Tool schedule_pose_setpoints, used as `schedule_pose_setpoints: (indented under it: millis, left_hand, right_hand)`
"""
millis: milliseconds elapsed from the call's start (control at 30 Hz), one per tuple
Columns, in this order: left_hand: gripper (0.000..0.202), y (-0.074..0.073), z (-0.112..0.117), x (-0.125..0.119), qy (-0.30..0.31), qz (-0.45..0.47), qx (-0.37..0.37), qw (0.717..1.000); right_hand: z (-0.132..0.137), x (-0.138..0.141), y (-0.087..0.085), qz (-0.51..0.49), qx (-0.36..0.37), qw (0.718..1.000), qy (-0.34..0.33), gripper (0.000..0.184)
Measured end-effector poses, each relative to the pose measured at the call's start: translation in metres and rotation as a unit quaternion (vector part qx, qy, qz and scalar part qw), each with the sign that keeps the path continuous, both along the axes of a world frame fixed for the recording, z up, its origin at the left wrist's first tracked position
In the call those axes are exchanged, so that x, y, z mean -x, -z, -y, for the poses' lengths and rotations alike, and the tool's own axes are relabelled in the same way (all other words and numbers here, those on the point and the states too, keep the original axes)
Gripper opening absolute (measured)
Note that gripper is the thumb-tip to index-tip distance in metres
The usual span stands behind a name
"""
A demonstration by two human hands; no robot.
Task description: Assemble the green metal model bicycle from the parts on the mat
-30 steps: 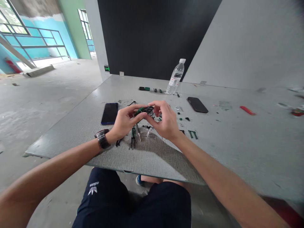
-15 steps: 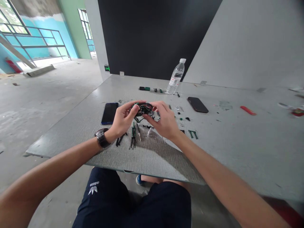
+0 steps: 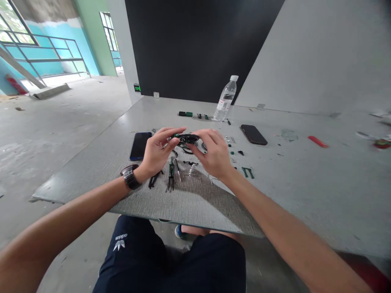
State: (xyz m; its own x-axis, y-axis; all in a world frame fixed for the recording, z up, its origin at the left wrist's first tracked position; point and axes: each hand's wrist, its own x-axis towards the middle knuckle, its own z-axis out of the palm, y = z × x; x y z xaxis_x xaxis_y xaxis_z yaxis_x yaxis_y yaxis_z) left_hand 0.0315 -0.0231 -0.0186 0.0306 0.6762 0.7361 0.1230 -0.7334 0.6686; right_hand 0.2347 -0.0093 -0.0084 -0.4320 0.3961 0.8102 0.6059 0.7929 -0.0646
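Note:
A small black spoked wheel (image 3: 188, 138) is held above the table between both my hands, seen nearly edge-on. My left hand (image 3: 159, 148) pinches its left side, where a green part (image 3: 176, 135) shows at the fingertips; whether that part is joined to the wheel I cannot tell. Thumb and fingers of my right hand (image 3: 212, 152) grip the wheel's right edge. Below them on the table lie a green and black fork-shaped piece (image 3: 171, 175), a thin screwdriver (image 3: 178, 170), black parts (image 3: 155, 179) and a small black bar-like piece (image 3: 191, 163).
A dark phone (image 3: 140, 145) lies left of my hands, another phone (image 3: 254, 134) to the right. A water bottle (image 3: 226, 99) stands at the back beside small green and black pieces (image 3: 185, 114). Green parts (image 3: 247, 172) and a red object (image 3: 318, 141) lie rightward on the table (image 3: 299, 191).
The wheel has tilted from showing its spoked face to nearly edge-on. Both hands keep their hold and have shifted only slightly.

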Motion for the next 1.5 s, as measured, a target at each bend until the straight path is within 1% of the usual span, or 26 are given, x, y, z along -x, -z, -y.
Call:
schedule_pose_setpoints:
  millis: [167, 300, 367, 433, 533, 633, 733, 900, 1067, 1167, 1333, 1500]
  left_hand:
    - [0.025, 0.001, 0.0, -0.001, -0.005, 0.028, 0.008, 1.0]
    - [0.025, 0.001, 0.001, -0.002, -0.006, 0.057, 0.03, 0.998]
    - [0.022, 0.002, 0.001, -0.002, -0.003, 0.06, 0.026, 0.998]
    - [0.019, 0.001, 0.002, -0.002, -0.007, 0.046, 0.009, 0.999]
    - [0.014, -0.002, 0.004, -0.001, -0.032, 0.005, -0.034, 0.999]
    - [0.014, -0.005, 0.006, -0.001, -0.045, -0.034, -0.07, 0.996]
    - [0.015, -0.006, 0.007, -0.001, -0.042, -0.046, -0.084, 0.995]
    - [0.013, -0.003, 0.007, -0.001, -0.028, -0.044, -0.073, 0.996]
    - [0.014, -0.002, 0.009, -0.002, -0.003, -0.033, -0.053, 0.998]
    - [0.016, -0.002, 0.01, -0.003, 0.009, -0.022, -0.041, 0.999]
    - [0.015, 0.001, 0.008, -0.004, 0.033, -0.006, -0.02, 0.999]
    - [0.015, 0.001, 0.007, -0.004, 0.023, -0.006, 0.001, 1.0]
  right_hand:
    - [-0.004, -0.007, -0.003, 0.008, -0.048, 0.998, 0.048, 0.021]
    - [-0.007, -0.01, -0.003, 0.017, -0.078, 0.996, 0.048, 0.022]
    - [-0.008, -0.01, -0.002, 0.021, -0.081, 0.996, 0.045, 0.022]
    - [-0.008, -0.011, -0.003, 0.022, -0.079, 0.996, 0.044, 0.022]
    - [-0.007, -0.01, -0.004, 0.019, -0.069, 0.997, 0.039, 0.021]
    - [-0.006, -0.01, -0.004, 0.019, -0.041, 0.999, 0.03, 0.021]
    - [-0.006, -0.01, -0.003, 0.016, -0.012, 1.0, 0.021, 0.023]
    - [-0.006, -0.009, -0.001, 0.015, 0.015, 0.999, -0.032, 0.034]
    - [-0.006, -0.01, -0.001, 0.004, 0.02, 0.998, -0.06, 0.03]
    - [-0.005, -0.01, -0.001, -0.008, 0.021, 0.998, -0.066, 0.028]
    - [-0.005, -0.012, 0.0, -0.011, 0.052, 0.997, -0.063, 0.03]
    - [-0.003, -0.01, -0.001, -0.014, 0.037, 0.997, -0.064, 0.031]
